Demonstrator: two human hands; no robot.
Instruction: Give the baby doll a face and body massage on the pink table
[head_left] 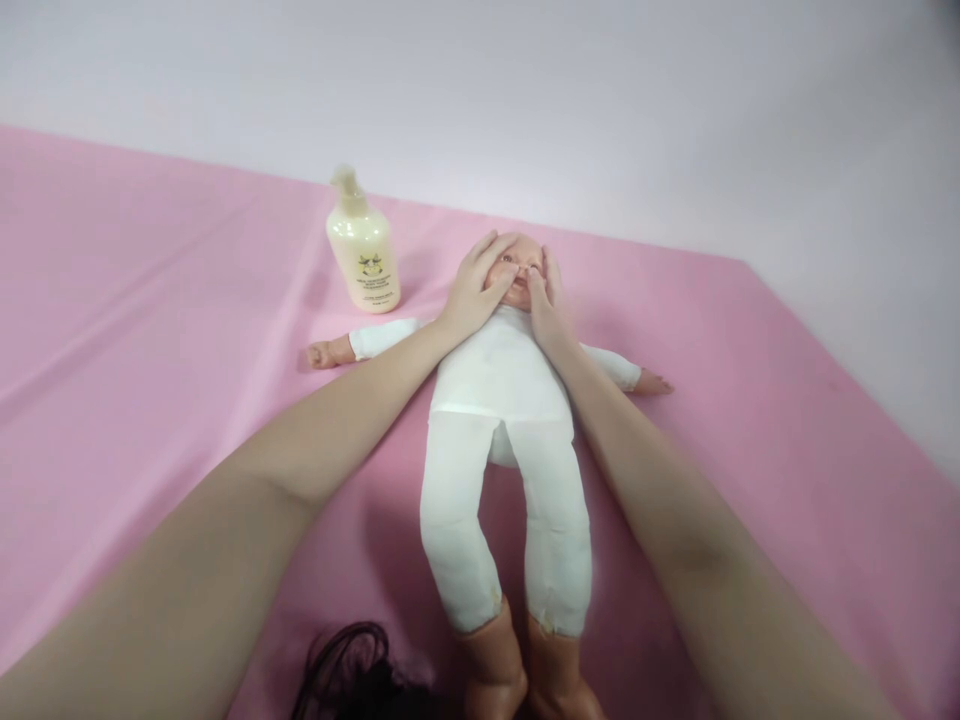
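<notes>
A baby doll (499,365) with a white cloth body lies on its back, its head (527,245) pointing away from me. My left hand (478,285) rests along the left side of the doll's face, fingers stretched out and the thumb on the cheek beside the nose. On the other side, my right hand (551,300) lies against the cheek with its thumb near the nose and mouth. Both hands touch the face without closing round anything. Part of the doll's face is hidden under them.
A cream-coloured pump bottle (366,255) stands upright to the left of the doll's head. Pink cloth (187,290) covers the table, with its edge at the back and right. Dark hair (360,675) shows at the bottom, near the doll's feet. Behind is a pale surface (480,100).
</notes>
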